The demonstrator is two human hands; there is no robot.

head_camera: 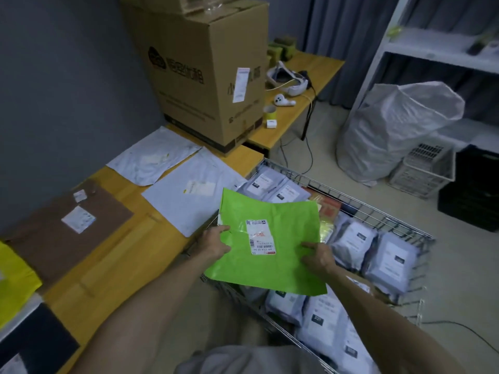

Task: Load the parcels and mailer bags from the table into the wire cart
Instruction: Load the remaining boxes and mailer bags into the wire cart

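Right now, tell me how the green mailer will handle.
Probably floppy: the green mailer looks thin and creased, left hand and right hand gripping opposite edges. Likely light; no bulge shows. Glossy, so it may slip.

The table (129, 255) with mailer bags (189, 195) stands left of the wire cart (378, 214).

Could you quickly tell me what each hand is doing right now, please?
Left hand: holding the left edge of the green mailer bag.
Right hand: holding the same bag's right side.
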